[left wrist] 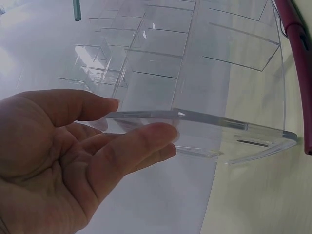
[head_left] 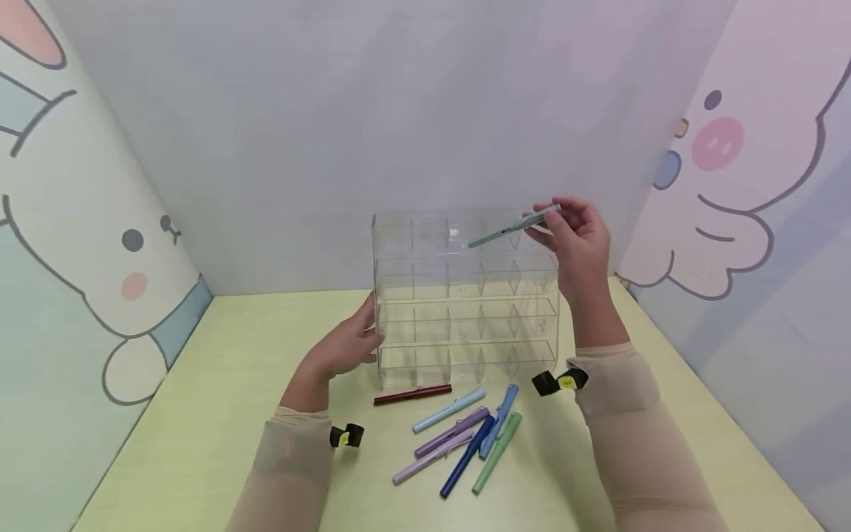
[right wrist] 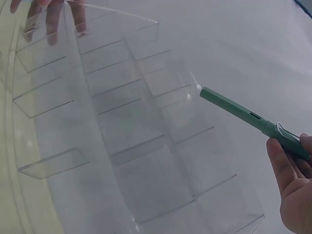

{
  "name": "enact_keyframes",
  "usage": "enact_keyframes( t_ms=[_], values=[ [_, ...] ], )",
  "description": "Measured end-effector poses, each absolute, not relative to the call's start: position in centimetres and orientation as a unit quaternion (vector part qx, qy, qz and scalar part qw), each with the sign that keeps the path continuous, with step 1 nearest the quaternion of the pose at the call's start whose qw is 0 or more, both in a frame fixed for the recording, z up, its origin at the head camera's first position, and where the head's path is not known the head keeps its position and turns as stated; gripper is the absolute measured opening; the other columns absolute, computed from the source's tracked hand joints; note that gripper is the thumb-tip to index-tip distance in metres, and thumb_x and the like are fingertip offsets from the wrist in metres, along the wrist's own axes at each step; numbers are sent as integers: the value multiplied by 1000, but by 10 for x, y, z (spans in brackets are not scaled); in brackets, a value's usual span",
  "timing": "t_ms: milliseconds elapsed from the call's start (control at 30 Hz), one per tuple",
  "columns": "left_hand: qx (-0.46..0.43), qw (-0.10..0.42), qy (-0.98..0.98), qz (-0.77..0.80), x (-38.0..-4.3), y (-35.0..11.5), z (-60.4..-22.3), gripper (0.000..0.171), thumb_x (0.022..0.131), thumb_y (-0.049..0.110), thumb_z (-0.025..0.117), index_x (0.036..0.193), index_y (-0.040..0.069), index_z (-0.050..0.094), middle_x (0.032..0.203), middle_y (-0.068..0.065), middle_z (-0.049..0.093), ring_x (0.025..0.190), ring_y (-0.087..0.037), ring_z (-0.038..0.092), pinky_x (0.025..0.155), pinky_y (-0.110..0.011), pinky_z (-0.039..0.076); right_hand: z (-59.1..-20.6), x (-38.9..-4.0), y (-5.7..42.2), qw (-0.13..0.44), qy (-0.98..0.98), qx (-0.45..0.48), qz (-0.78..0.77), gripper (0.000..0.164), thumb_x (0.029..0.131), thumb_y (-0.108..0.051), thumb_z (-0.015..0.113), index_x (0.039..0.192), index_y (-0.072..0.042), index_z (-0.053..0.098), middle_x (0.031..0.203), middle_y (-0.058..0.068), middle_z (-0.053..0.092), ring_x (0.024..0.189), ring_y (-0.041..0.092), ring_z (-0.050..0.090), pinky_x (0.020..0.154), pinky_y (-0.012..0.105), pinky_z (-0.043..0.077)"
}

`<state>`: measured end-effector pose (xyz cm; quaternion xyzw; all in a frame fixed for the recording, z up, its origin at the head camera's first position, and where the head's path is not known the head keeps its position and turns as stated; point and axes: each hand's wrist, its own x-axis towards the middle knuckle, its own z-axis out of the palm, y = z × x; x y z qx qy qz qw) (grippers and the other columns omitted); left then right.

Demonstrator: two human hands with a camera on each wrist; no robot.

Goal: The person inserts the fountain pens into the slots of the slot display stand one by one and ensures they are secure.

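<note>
A clear acrylic organizer [head_left: 465,325] with several tiers of compartments stands upright on the table. At its left side is my left hand [head_left: 346,343], gripping the side panel [left wrist: 204,119] between thumb and fingers. My right hand [head_left: 581,240] holds a teal-green fountain pen [head_left: 508,229] by its clip end, above the organizer's upper right. The pen's other end slants down and leftward over the top tier. In the right wrist view the pen [right wrist: 234,105] and its silver clip show clearly, with my right hand [right wrist: 297,195] at the edge.
In front of the organizer lie a dark red pen [head_left: 412,395], a light blue pen [head_left: 448,410], a purple pen [head_left: 452,432], a lilac pen [head_left: 432,458], a dark blue pen [head_left: 467,457], a mid-blue pen [head_left: 499,421] and a green pen [head_left: 497,453]. Cartoon-printed walls [head_left: 412,111] surround the table.
</note>
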<state>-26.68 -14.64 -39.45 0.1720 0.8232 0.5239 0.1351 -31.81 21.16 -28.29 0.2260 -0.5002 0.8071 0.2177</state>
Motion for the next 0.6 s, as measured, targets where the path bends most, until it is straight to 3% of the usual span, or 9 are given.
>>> enact_keyframes(
  t_ms=[300,600],
  values=[
    [170,134,825,523,-268,-143,-399,81,104,15,45,153,47,-11,165,-10,10,140,-39,37,92,-50,54,-242,-341,197,211,-542,236,778,33,89,-5,70,117,6,56,105,19,64,93,28,71,84,40,58],
    [174,138,820,527,-267,-140,-399,82,104,11,44,154,44,-12,165,-8,7,140,-38,37,92,-50,54,-237,-355,187,180,-597,235,746,33,90,-6,69,117,7,56,104,17,66,91,25,71,84,39,57]
  ],
)
